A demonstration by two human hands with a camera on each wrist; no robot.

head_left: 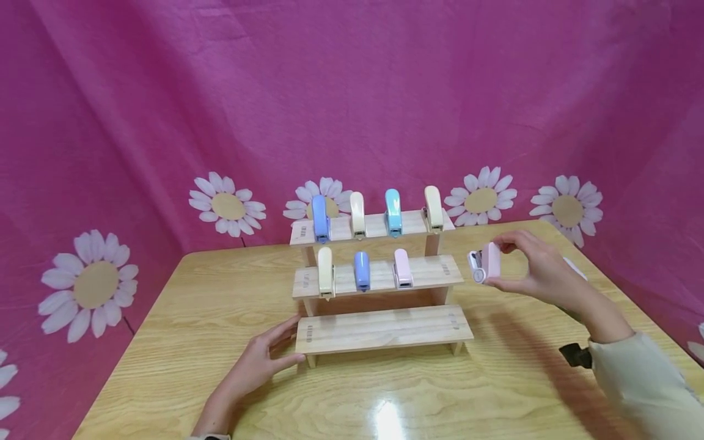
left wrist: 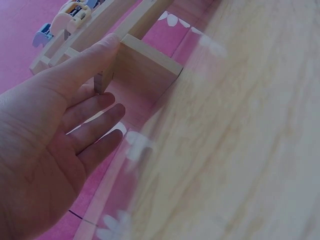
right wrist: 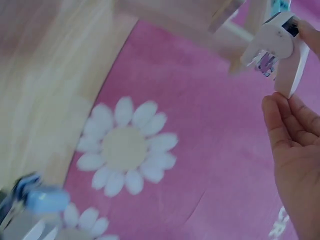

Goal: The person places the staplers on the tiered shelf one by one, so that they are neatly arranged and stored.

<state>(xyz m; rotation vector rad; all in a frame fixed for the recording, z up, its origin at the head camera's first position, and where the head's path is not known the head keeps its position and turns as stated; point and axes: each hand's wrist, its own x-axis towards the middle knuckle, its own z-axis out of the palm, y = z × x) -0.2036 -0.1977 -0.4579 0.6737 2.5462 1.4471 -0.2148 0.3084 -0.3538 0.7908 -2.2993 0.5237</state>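
My right hand pinches a pink-and-white stapler between thumb and fingers, held up in the air to the right of a three-step wooden stand. In the right wrist view, the fingertips sit at the end of the stapler's pale handle, and its body hangs unfolded beside it. My left hand grips the left end of the stand's lowest step, thumb at the front corner and fingers at the back. On the middle step stand a cream stapler, a blue stapler and a pink stapler.
Along the top step stand several more staplers, among them a blue one and a turquoise one. A white item lies on the table behind my right hand. A pink cloth with daisies surrounds the wooden table.
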